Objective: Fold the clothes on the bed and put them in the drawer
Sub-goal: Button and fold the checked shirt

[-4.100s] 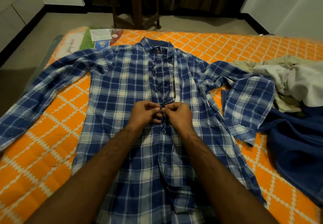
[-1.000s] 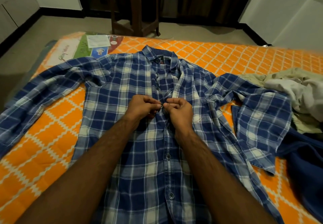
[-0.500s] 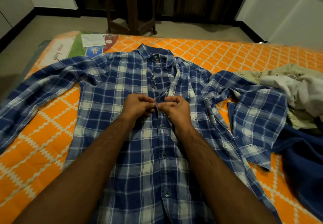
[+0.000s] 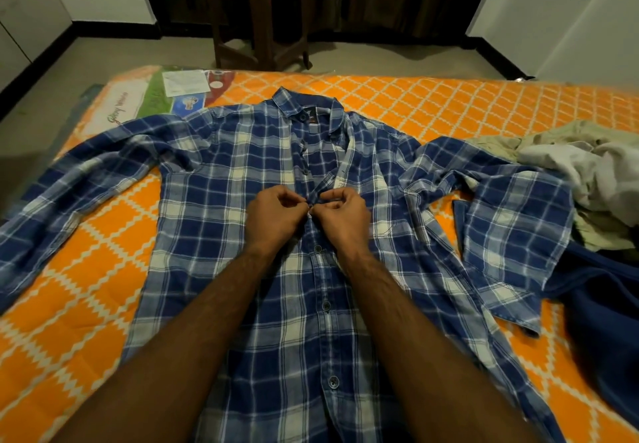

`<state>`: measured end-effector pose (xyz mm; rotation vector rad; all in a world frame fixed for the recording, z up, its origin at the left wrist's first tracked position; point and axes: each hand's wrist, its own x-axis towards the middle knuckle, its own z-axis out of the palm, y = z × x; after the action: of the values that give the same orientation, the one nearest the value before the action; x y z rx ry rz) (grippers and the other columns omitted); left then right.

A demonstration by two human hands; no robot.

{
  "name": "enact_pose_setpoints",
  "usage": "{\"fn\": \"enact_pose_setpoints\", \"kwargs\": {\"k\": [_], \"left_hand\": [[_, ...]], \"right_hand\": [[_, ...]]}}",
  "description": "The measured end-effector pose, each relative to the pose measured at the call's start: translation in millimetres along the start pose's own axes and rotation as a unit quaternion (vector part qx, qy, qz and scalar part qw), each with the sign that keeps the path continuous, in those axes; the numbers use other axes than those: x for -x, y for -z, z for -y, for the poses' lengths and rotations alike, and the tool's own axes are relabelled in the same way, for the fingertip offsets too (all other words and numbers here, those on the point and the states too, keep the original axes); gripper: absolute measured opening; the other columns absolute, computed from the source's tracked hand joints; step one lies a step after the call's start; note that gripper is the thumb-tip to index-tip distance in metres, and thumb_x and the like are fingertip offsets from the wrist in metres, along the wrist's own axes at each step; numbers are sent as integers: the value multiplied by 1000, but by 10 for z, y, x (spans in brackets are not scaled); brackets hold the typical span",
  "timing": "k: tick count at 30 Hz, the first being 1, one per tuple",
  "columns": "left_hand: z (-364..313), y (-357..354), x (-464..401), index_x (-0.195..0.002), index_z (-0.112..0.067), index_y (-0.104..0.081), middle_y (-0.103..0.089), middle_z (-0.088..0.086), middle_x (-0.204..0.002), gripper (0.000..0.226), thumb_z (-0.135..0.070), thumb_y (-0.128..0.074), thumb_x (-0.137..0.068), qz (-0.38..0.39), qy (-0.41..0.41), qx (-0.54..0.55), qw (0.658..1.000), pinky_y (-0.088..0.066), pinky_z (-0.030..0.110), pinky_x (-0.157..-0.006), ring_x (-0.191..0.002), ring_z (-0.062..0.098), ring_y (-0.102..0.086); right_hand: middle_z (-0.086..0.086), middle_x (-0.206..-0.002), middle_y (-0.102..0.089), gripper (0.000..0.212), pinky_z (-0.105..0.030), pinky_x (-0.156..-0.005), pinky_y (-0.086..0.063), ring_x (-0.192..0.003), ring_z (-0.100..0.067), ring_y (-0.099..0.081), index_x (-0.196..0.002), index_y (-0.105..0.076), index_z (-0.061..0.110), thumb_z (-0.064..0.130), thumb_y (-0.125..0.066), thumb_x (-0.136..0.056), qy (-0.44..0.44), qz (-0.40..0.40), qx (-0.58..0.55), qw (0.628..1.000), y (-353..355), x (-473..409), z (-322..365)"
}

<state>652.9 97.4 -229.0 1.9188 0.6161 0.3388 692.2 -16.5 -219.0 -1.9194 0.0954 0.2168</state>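
Bed (image 4: 449,103): mattress in an orange sheet with a white lattice print, low on a grey floor (image 4: 380,58). Printed label panel (image 4: 162,96) at its far left corner. Dark brown plastic stool (image 4: 259,17) just past the far edge, dark curtain behind it, white walls with black skirting on both sides.

Blue-and-white plaid shirt (image 4: 214,221) lies flat, front up, across the middle of the bed, collar away from the person. Its sleeve on the left side is stretched straight out; the one on the right is bent and folded back on itself. Lower buttons are done up, top of the placket is open. Off to the right: a crumpled heap of beige and white clothes (image 4: 587,166), with a dark blue garment (image 4: 605,321) nearer, touching the shirt's folded sleeve.

Both forearms reach straight in from the near edge. Left hand (image 4: 273,217) and right hand (image 4: 342,219) meet at the placket around chest height, fingers curled, each pinching a shirt edge, fingertips nearly touching.

Button and buttonhole between the fingers are too small and covered to make out. Shirt hem and left cuff are cut off by the frame edge; blue garment runs out of view on the right. No drawer in view.
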Motion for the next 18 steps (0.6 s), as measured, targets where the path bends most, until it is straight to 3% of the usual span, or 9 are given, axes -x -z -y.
{"fn": "enact_pose_setpoints", "kwargs": {"k": [2,7,13,18], "left_hand": [[5,-15,28,-83,-23,-71,-72,-8,-77,5,-21,-76,-82,-21,-14,-14,1000,-62,38,-73,-73,8,-70],[16,-43,34,-86,-22,-69,-71,-8,-80,8,-17,-75,-83,-25,-9,-10,1000,-61,36,-74,-76,8,-69],[33,12,-6,-92,-18,-61,-71,4,-84,18,-6,-72,-83,9,10,46,999,-60,35,-64,-76,21,-72],[4,50,-47,-103,-18,-53,-71,9,-81,31,-5,-72,-84,34,27,69,997,-62,41,-64,-70,23,-71]], "right_hand": [[7,-75,-71,22,-41,-74,-61,-75,-9,-70,-91,-67,27,17,-81,-76,20,5,12,1000,5,14,-11],[5,-78,-71,17,-11,-57,-49,-67,1,-66,-97,-74,13,12,-81,-82,64,54,8,996,122,61,-86],[4,-84,-76,17,-21,-74,-60,-78,-3,-71,-94,-77,12,17,-85,-80,109,26,22,993,43,82,-148],[7,-78,-75,7,-27,-74,-61,-74,-2,-70,-86,-77,16,15,-81,-82,117,-3,0,993,24,123,-149]]}}
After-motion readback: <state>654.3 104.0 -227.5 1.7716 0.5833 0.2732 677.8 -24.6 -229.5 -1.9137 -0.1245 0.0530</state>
